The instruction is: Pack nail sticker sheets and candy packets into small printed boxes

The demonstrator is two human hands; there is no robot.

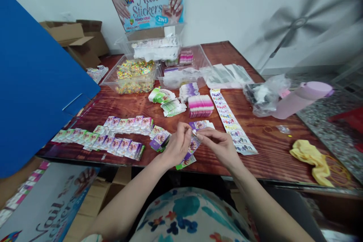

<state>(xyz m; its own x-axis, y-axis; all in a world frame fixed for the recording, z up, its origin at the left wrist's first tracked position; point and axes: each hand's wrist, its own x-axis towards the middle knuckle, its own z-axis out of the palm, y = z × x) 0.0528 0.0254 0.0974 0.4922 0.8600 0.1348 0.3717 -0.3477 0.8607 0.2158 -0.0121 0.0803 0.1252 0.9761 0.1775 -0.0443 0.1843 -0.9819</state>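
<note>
Near the table's front edge, my left hand (178,143) and my right hand (221,145) pinch the upper end of a small purple nail-sticker box (193,146) between them. A green-edged box (186,162) lies just below it. Behind my fingers is a flat purple-and-white carton (202,124). To the left of my left hand sits a small heap of boxes (160,138), and beyond it long rows of filled-looking boxes (113,143). A strip of nail stickers (231,124) runs along the table right of my right hand.
Stacks of pink cartons (200,106) and green cartons (172,106) stand ahead. Behind are a clear tub of wrapped candies (129,87) and a tub of cartons (184,79). Rightward are a pink bottle (302,98), yellow cloth (310,160) and a fan (299,22). A blue panel (36,83) blocks the left.
</note>
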